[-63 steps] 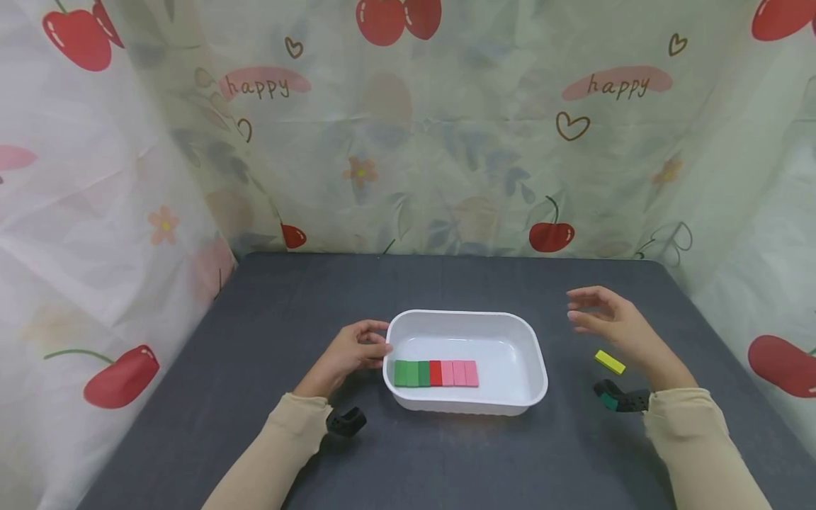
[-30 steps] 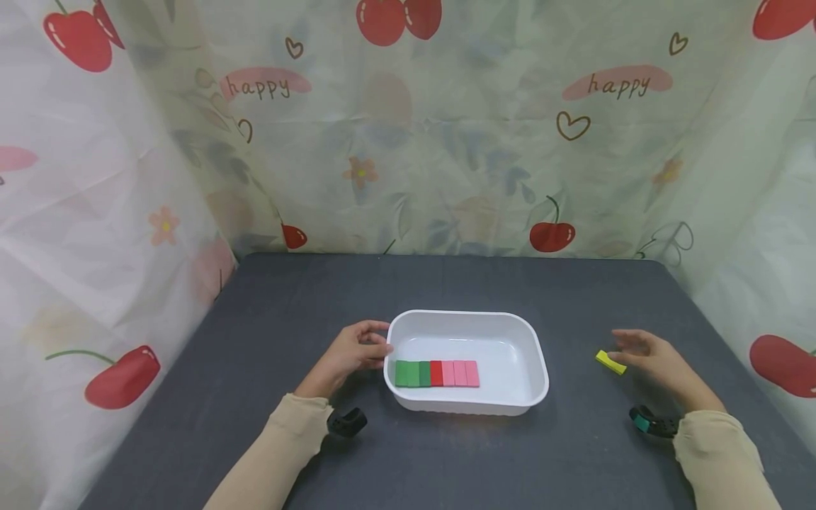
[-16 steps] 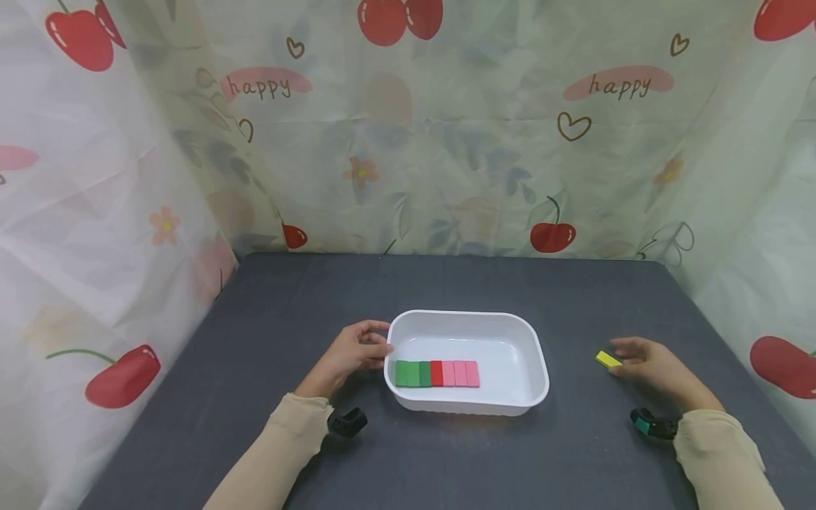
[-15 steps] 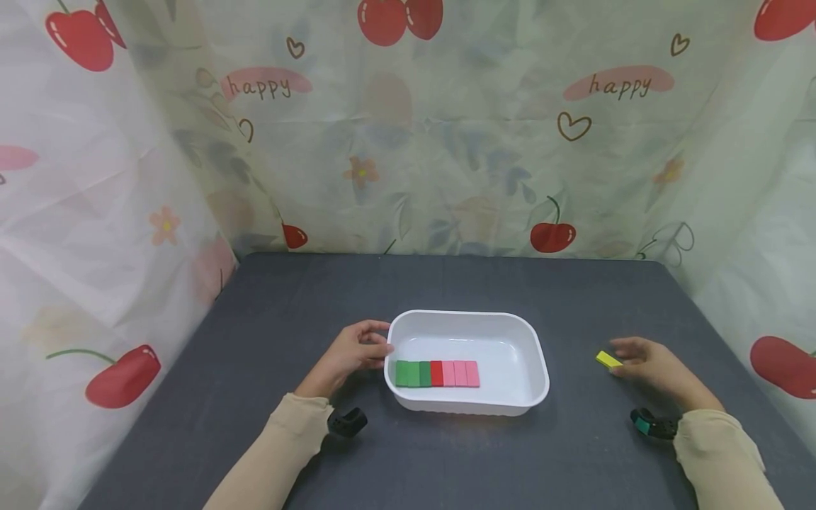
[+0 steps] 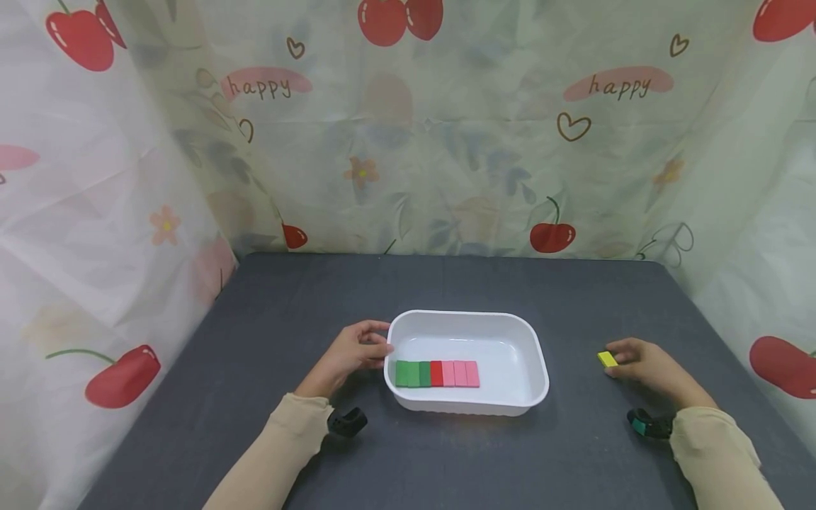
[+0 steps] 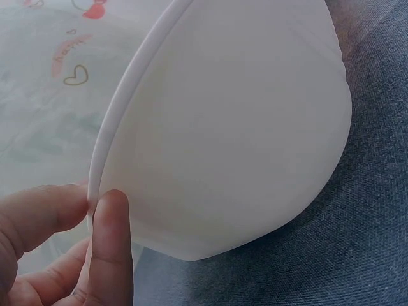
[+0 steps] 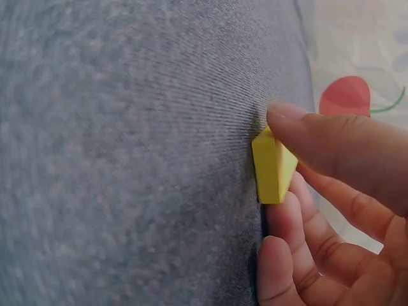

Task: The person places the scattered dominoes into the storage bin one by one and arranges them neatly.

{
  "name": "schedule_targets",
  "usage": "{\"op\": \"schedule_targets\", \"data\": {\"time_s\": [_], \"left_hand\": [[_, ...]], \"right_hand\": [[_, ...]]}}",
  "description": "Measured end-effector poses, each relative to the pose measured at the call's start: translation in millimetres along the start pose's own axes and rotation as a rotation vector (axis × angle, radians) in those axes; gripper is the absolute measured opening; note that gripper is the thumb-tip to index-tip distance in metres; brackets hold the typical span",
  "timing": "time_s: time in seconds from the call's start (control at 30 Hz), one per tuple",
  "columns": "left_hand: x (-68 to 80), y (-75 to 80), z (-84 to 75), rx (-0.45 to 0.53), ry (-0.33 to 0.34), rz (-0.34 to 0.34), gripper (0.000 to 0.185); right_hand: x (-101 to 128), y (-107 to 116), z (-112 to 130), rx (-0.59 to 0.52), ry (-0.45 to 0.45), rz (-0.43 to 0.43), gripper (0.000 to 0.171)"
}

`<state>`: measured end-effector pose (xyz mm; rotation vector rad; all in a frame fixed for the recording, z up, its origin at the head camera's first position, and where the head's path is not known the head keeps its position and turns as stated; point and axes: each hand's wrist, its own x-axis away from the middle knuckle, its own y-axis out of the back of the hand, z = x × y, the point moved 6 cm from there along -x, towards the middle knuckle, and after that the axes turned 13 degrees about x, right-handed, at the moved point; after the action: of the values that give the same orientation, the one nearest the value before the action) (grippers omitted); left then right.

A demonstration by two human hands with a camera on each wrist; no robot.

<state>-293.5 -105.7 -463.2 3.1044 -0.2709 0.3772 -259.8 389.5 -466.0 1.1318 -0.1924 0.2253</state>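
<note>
My left hand (image 5: 349,352) pinches the left rim of a white plastic tub (image 5: 534,365); in the left wrist view thumb and forefinger sit on either side of that rim (image 6: 102,153). Inside the tub, along its near left part, green blocks (image 5: 408,374), one red block (image 5: 436,373) and pink blocks (image 5: 460,374) lie side by side in a row. To the right of the tub my right hand (image 5: 647,365) pinches a small yellow block (image 5: 608,359) low over the table. The right wrist view shows the thumb on one side of this yellow block (image 7: 271,169) and fingers on the other, covering part of it.
The tub stands in the middle of a dark cloth-covered table (image 5: 319,283). A cherry-print curtain (image 5: 433,156) hangs behind the table and along both sides. Each wrist carries a black strap mount, the right one (image 5: 647,423) with a green patch.
My right hand has come down and toward me onto the yellow block, closed its fingers on it and turned it slightly. The left hand and tub have stayed put.
</note>
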Motion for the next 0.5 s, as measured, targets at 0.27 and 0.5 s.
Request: {"op": "schedule_targets", "data": {"time_s": [0.27, 0.5], "left_hand": [[1.5, -0.4, -0.4, 0.009, -0.009, 0.006, 0.047], [1.0, -0.2, 0.0, 0.008, -0.009, 0.002, 0.047]], "right_hand": [[1.5, -0.2, -1.7, -0.020, 0.028, 0.045, 0.076], [6.9, 0.1, 2.3, -0.060, 0.064, 0.086, 0.074]]}}
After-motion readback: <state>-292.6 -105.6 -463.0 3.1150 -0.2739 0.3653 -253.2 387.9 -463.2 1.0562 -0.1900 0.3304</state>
